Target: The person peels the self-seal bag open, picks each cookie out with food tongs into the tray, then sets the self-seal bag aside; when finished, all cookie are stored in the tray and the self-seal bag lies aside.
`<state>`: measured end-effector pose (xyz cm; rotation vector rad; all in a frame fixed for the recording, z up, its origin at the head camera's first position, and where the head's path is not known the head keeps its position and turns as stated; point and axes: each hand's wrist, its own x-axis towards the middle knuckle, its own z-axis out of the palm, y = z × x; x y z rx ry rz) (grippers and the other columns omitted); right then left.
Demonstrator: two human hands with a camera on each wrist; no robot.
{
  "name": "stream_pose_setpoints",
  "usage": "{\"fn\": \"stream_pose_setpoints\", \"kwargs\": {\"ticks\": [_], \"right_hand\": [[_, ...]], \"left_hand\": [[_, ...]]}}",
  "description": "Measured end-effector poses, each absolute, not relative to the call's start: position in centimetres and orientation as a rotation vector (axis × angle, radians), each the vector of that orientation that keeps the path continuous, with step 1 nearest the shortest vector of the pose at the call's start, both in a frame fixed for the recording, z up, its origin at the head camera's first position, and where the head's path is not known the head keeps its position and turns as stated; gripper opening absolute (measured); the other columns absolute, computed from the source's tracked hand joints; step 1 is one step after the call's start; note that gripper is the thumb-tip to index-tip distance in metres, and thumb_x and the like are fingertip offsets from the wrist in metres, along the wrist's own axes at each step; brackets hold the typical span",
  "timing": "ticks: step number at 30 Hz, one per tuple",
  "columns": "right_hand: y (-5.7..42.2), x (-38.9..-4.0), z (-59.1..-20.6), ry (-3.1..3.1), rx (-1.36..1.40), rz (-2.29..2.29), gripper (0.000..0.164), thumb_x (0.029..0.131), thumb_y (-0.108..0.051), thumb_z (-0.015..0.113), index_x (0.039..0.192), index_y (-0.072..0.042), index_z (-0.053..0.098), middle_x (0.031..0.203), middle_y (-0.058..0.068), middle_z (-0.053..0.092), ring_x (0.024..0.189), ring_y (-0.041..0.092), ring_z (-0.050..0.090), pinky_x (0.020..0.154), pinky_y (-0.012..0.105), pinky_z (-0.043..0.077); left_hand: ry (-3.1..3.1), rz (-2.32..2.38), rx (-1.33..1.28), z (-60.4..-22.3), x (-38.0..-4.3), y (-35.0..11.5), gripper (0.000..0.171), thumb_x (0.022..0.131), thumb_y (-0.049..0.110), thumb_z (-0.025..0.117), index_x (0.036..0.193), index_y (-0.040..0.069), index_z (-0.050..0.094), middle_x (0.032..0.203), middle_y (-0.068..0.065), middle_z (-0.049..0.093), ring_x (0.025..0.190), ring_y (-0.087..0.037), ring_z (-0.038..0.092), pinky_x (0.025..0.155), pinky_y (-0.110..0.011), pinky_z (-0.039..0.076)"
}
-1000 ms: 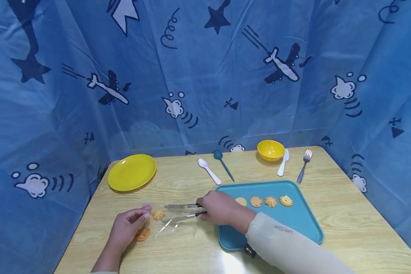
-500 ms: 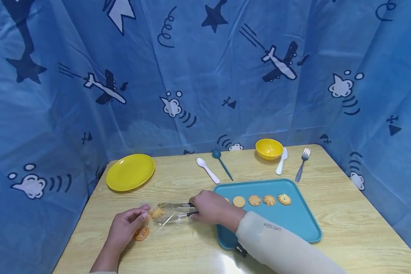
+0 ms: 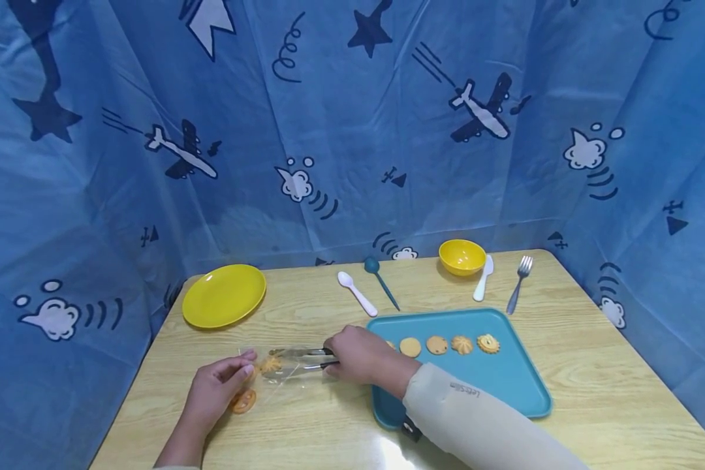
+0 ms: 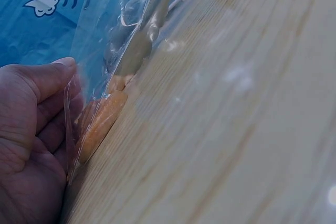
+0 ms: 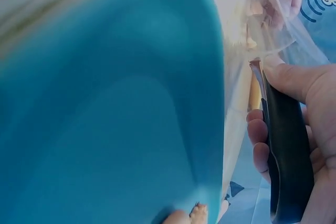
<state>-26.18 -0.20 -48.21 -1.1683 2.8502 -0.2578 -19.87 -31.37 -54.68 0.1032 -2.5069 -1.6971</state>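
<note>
A clear plastic bag [image 4: 97, 35] lies on the wooden table, its left edge pinched between the thumb and fingers of my left hand [image 3: 219, 386]. Inside it are a flower-shaped cookie [image 3: 269, 364] and a pretzel-like cookie [image 3: 243, 401]. My right hand [image 3: 358, 356] grips the black handles of metal tongs [image 5: 289, 153]. The tongs reach leftward into the bag, with their tips around or over the flower-shaped cookie; the plastic's glare hides whether they touch it. In the left wrist view, an orange-brown cookie [image 4: 102, 124] shows through the plastic beside my fingers.
Right of the bag, a teal tray [image 3: 476, 391] holds a row of several cookies, partly covered by my right arm. Behind are a yellow plate [image 3: 224, 297], white spoon [image 3: 357, 294], dark spoon [image 3: 382, 281], yellow bowl [image 3: 462, 257], white knife [image 3: 484, 279] and fork [image 3: 519, 284].
My right hand has moved left with the tongs, bringing their tips deeper into the bag, up to the flower-shaped cookie. My left hand stays at the bag's edge.
</note>
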Motion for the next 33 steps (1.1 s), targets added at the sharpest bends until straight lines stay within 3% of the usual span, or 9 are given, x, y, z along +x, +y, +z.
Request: {"fn": "stream_pose_setpoints", "kwargs": {"ticks": [11, 18, 28, 33], "right_hand": [[3.3, -25.0, -47.1, 2.847, -1.185, -0.322, 0.024, 0.095, -0.043, 0.072, 0.095, -0.02, 0.065, 0.057, -0.011, 0.045, 0.051, 0.005, 0.041, 0.048, 0.023, 0.036], [6.7, -24.2, -46.4, 2.847, -1.171, -0.442, 0.033, 0.094, -0.041, 0.074, 0.115, -0.016, 0.071, 0.066, -0.008, 0.058, 0.055, 0.004, 0.042, 0.049, 0.022, 0.036], [14.2, -22.7, -45.9, 2.945, -1.044, -0.49, 0.03, 0.092, -0.041, 0.076, 0.112, -0.02, 0.071, 0.066, -0.017, 0.052, 0.057, 0.0, 0.045, 0.051, 0.02, 0.038], [18.6, -22.0, -45.6, 2.974, -0.897, -0.524, 0.038, 0.091, -0.044, 0.076, 0.117, -0.018, 0.072, 0.064, -0.016, 0.049, 0.054, 0.0, 0.041, 0.048, 0.019, 0.035]], "left_hand": [[-2.514, -1.699, 0.127, -54.4, -19.8, -31.4, 0.027, 0.095, 0.03, 0.074, 0.113, 0.009, 0.076, 0.135, -0.001, 0.069, 0.124, 0.009, 0.057, 0.099, -0.003, 0.044], [-2.471, -1.729, 0.125, -54.6, -19.7, -31.4, 0.029, 0.094, 0.027, 0.076, 0.114, 0.006, 0.075, 0.133, -0.003, 0.07, 0.122, 0.011, 0.057, 0.1, -0.005, 0.044], [-2.43, -1.768, 0.104, -54.8, -19.7, -31.5, 0.033, 0.093, 0.027, 0.076, 0.116, 0.003, 0.074, 0.133, -0.006, 0.07, 0.121, 0.01, 0.059, 0.099, -0.006, 0.046], [-2.434, -1.781, 0.093, -54.6, -19.8, -31.5, 0.035, 0.093, 0.028, 0.076, 0.115, 0.001, 0.074, 0.134, -0.006, 0.069, 0.121, 0.01, 0.059, 0.099, -0.007, 0.046]]}}
